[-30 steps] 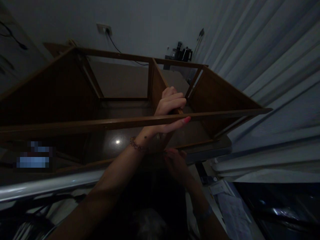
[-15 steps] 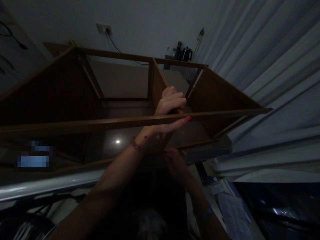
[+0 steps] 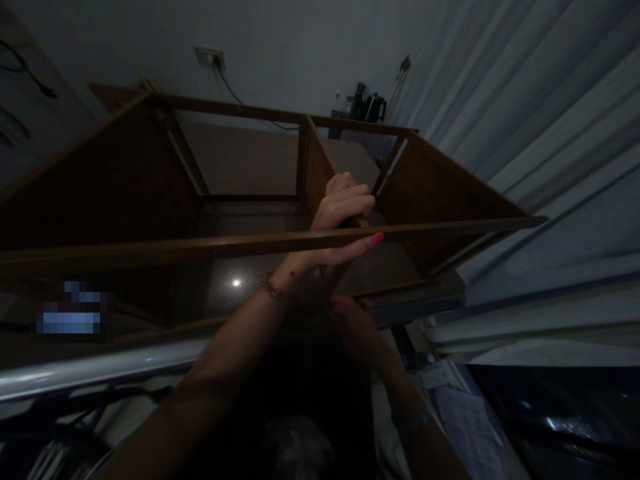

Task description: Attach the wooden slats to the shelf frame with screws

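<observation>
A brown wooden cabinet frame (image 3: 125, 193) lies tipped on a dark glossy table (image 3: 235, 287), open side toward me. My left hand (image 3: 340, 213) is wrapped round the top edge of the frame's middle divider panel (image 3: 314, 167), its thumb under the long front rail (image 3: 210, 248). A bead bracelet sits on that wrist. My right hand (image 3: 353, 327) is lower down in shadow, at the bottom of the divider near the frame's lower rail. Its fingers curl there, and anything in them is hidden by the dark.
Pale curtains (image 3: 550, 133) hang along the right. A wall socket with a cable (image 3: 210, 57) and a dark kettle (image 3: 373, 107) stand at the back. Papers (image 3: 465, 427) lie low right. A shiny metal rail (image 3: 100, 373) runs across the lower left.
Almost nothing has changed. Both hands keep their places on the frame, and the view has shifted only slightly.
</observation>
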Demonstrator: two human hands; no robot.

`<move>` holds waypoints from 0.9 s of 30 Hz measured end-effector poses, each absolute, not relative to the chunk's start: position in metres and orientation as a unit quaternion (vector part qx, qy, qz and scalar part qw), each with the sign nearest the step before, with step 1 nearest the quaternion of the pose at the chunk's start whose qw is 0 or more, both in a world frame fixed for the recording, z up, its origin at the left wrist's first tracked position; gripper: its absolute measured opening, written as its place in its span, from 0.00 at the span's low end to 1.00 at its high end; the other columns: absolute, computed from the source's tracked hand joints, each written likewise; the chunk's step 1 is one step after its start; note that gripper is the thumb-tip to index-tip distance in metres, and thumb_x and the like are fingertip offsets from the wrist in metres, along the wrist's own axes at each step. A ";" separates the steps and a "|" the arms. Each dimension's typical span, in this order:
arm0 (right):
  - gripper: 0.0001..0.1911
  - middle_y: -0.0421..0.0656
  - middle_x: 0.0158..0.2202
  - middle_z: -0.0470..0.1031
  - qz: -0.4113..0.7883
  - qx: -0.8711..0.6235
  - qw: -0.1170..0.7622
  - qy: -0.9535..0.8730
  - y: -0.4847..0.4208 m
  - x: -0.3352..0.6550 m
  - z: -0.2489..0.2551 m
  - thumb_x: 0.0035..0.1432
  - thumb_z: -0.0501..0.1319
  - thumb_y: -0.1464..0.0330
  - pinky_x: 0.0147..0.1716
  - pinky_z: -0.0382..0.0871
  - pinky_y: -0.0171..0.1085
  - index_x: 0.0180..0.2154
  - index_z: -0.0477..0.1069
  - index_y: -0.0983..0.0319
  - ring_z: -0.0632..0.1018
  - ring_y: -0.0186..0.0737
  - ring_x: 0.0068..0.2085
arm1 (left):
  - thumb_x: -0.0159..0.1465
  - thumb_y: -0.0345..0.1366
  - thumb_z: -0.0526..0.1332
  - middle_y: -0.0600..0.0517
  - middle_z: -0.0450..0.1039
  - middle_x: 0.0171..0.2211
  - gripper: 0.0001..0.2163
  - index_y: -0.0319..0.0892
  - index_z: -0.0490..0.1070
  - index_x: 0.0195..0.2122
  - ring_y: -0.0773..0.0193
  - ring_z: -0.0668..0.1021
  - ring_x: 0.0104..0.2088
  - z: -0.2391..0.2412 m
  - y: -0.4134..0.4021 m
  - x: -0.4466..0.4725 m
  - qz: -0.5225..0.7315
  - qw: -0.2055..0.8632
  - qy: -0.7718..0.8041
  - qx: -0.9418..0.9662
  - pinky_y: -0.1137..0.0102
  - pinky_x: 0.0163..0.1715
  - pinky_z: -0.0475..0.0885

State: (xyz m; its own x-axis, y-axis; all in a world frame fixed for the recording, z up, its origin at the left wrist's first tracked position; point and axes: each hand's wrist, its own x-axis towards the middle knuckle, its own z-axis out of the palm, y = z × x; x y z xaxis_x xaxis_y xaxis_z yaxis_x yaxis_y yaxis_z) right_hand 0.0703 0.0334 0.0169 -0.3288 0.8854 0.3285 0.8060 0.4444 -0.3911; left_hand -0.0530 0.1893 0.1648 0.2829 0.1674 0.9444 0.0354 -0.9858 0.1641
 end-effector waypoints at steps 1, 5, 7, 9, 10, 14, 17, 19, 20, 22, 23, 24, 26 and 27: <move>0.15 0.46 0.50 0.74 0.090 -0.519 0.244 -0.814 0.035 0.071 0.018 0.67 0.48 0.71 0.49 0.56 0.42 0.52 0.65 0.58 0.73 0.41 0.51 | 0.63 0.59 0.47 0.56 0.57 0.22 0.23 0.44 0.56 0.24 0.62 0.66 0.28 0.165 0.189 -0.053 0.594 0.056 0.062 0.800 0.59 0.37 0.64; 0.16 0.46 0.51 0.74 0.135 -0.506 0.221 -0.823 0.038 0.073 0.025 0.67 0.47 0.71 0.49 0.57 0.42 0.54 0.64 0.57 0.73 0.40 0.51 | 0.63 0.60 0.46 0.56 0.57 0.22 0.24 0.45 0.56 0.24 0.62 0.66 0.28 0.164 0.190 -0.053 0.592 0.064 0.071 0.800 0.59 0.37 0.63; 0.16 0.47 0.51 0.74 0.144 -0.508 0.217 -0.821 0.040 0.074 0.027 0.68 0.47 0.70 0.50 0.57 0.43 0.54 0.64 0.57 0.73 0.40 0.51 | 0.62 0.62 0.46 0.56 0.57 0.22 0.24 0.45 0.56 0.24 0.62 0.66 0.28 0.163 0.190 -0.053 0.591 0.065 0.076 0.800 0.59 0.38 0.63; 0.16 0.46 0.51 0.74 0.146 -0.511 0.215 -0.819 0.041 0.074 0.027 0.68 0.47 0.70 0.50 0.57 0.44 0.53 0.65 0.57 0.74 0.41 0.50 | 0.62 0.62 0.46 0.56 0.57 0.22 0.24 0.45 0.56 0.24 0.62 0.65 0.28 0.163 0.191 -0.053 0.588 0.062 0.076 0.803 0.58 0.38 0.63; 0.15 0.45 0.50 0.75 0.145 -0.512 0.215 -0.819 0.042 0.074 0.026 0.68 0.47 0.70 0.50 0.57 0.44 0.52 0.65 0.57 0.74 0.40 0.49 | 0.62 0.61 0.46 0.56 0.57 0.22 0.24 0.45 0.56 0.24 0.62 0.65 0.28 0.163 0.191 -0.053 0.587 0.061 0.074 0.804 0.58 0.38 0.63; 0.15 0.45 0.47 0.76 0.132 -0.518 0.215 -0.817 0.043 0.073 0.024 0.67 0.49 0.70 0.49 0.60 0.43 0.52 0.65 0.57 0.76 0.40 0.46 | 0.62 0.61 0.46 0.56 0.57 0.22 0.24 0.45 0.56 0.24 0.62 0.65 0.28 0.163 0.191 -0.052 0.588 0.066 0.075 0.802 0.59 0.38 0.62; 0.15 0.44 0.47 0.77 0.133 -0.508 0.208 -0.825 0.044 0.072 0.024 0.66 0.51 0.70 0.49 0.62 0.43 0.53 0.65 0.57 0.76 0.41 0.47 | 0.61 0.61 0.47 0.56 0.57 0.22 0.24 0.45 0.57 0.24 0.61 0.66 0.28 0.163 0.191 -0.052 0.591 0.074 0.077 0.800 0.59 0.38 0.62; 0.14 0.44 0.47 0.76 0.143 -0.490 0.215 -0.833 0.041 0.073 0.022 0.66 0.51 0.70 0.50 0.63 0.44 0.52 0.65 0.56 0.76 0.41 0.48 | 0.62 0.61 0.47 0.56 0.57 0.22 0.24 0.45 0.57 0.24 0.61 0.66 0.28 0.162 0.192 -0.051 0.592 0.075 0.071 0.799 0.58 0.38 0.63; 0.13 0.44 0.46 0.76 0.143 -0.484 0.232 -0.831 0.039 0.074 0.020 0.66 0.51 0.69 0.49 0.64 0.43 0.52 0.64 0.56 0.76 0.40 0.47 | 0.62 0.61 0.47 0.56 0.57 0.22 0.24 0.45 0.57 0.23 0.61 0.66 0.28 0.162 0.192 -0.051 0.593 0.073 0.068 0.799 0.58 0.38 0.63; 0.13 0.46 0.45 0.75 0.121 -0.487 0.299 -0.812 0.031 0.077 0.014 0.67 0.51 0.67 0.47 0.68 0.42 0.52 0.62 0.57 0.76 0.40 0.45 | 0.62 0.61 0.47 0.56 0.58 0.22 0.24 0.45 0.56 0.24 0.61 0.66 0.28 0.162 0.192 -0.051 0.595 0.073 0.065 0.797 0.57 0.39 0.63; 0.13 0.46 0.44 0.75 0.098 -0.497 0.343 -0.791 0.027 0.078 0.011 0.67 0.51 0.65 0.44 0.70 0.41 0.52 0.61 0.58 0.77 0.40 0.43 | 0.62 0.61 0.47 0.56 0.58 0.22 0.24 0.45 0.57 0.24 0.61 0.66 0.28 0.162 0.191 -0.051 0.596 0.075 0.064 0.797 0.57 0.39 0.64; 0.13 0.47 0.44 0.74 0.074 -0.512 0.382 -0.766 0.022 0.080 0.008 0.67 0.51 0.64 0.42 0.71 0.41 0.52 0.60 0.58 0.77 0.40 0.43 | 0.62 0.61 0.47 0.55 0.59 0.22 0.24 0.45 0.57 0.24 0.61 0.67 0.29 0.163 0.191 -0.052 0.598 0.077 0.064 0.795 0.56 0.40 0.64; 0.11 0.47 0.41 0.74 0.057 -0.555 0.432 -0.709 0.013 0.081 0.005 0.66 0.51 0.62 0.38 0.73 0.40 0.48 0.62 0.58 0.78 0.40 0.40 | 0.61 0.61 0.47 0.55 0.60 0.23 0.24 0.45 0.58 0.24 0.60 0.67 0.29 0.163 0.189 -0.052 0.598 0.080 0.064 0.795 0.55 0.41 0.64; 0.10 0.46 0.39 0.75 0.074 -0.582 0.442 -0.679 0.008 0.081 0.005 0.66 0.52 0.61 0.35 0.74 0.39 0.45 0.63 0.58 0.78 0.40 0.38 | 0.61 0.62 0.47 0.55 0.59 0.22 0.24 0.45 0.58 0.24 0.60 0.67 0.30 0.163 0.188 -0.052 0.598 0.080 0.063 0.795 0.55 0.41 0.64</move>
